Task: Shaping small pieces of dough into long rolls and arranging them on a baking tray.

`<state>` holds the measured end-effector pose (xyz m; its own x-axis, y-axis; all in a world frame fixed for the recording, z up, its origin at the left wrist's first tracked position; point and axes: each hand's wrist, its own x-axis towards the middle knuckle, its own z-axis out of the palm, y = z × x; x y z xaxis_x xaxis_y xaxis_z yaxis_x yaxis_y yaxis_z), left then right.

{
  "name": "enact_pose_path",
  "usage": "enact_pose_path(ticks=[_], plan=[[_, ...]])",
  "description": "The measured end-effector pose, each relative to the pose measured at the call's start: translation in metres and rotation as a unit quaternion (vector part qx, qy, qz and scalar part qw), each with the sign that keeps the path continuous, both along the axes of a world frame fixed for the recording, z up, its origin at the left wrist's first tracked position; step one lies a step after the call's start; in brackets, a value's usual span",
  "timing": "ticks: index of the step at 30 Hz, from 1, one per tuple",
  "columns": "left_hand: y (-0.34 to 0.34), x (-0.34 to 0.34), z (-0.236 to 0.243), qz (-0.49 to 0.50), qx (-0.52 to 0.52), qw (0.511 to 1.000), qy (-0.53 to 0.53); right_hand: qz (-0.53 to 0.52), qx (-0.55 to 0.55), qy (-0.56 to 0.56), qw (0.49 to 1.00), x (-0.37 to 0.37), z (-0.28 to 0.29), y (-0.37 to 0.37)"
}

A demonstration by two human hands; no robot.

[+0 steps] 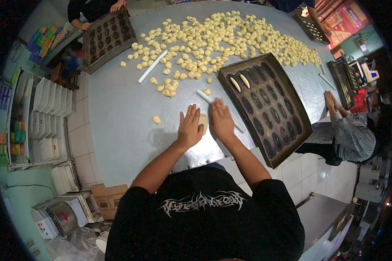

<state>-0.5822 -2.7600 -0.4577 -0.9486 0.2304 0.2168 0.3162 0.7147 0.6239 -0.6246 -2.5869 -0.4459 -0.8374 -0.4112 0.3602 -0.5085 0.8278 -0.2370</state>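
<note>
White bins [42, 97] sit in a rack [38, 164] by a green wall [21, 202], near pale floor tiles [79, 140].

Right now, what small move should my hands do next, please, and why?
Probably bring the right hand from over the white rolling pin to the dough piece. That piece looks flat and lies by the left hand, while two slim rolls sit in the tray, so curling it up seems sensible.

— Which parts are obscured?
— The right hand [222, 119], blurred, hides the middle of the white rod [204, 96]; the left hand [190, 127] covers part of the flat dough [203, 123].
— The upper-left co-worker [92, 9]?
— Cropped above.
</note>
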Motion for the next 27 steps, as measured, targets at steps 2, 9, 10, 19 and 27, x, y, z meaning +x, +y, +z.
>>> enact_pose_path(ticks=[2,9,10,19,27], plan=[[0.005,-0.006,-0.013,0.046,-0.164,0.985,0.003,0.075,-0.041,-0.058,0.995,0.007,0.002,-0.014],[-0.021,0.087,0.001,-0.113,-0.229,0.965,-0.061,0.034,-0.183,-0.088,0.979,0.089,0.007,-0.018],[-0.024,0.091,0.0,-0.107,-0.205,0.972,-0.049,0.028,-0.184,-0.079,0.979,0.077,0.013,-0.023],[-0.07,0.091,-0.016,0.111,0.038,0.986,0.116,0.118,0.021,-0.103,0.987,0.051,-0.025,-0.064],[-0.095,0.059,-0.017,0.291,-0.022,0.948,0.124,0.112,0.052,-0.134,0.983,0.067,-0.019,-0.074]])
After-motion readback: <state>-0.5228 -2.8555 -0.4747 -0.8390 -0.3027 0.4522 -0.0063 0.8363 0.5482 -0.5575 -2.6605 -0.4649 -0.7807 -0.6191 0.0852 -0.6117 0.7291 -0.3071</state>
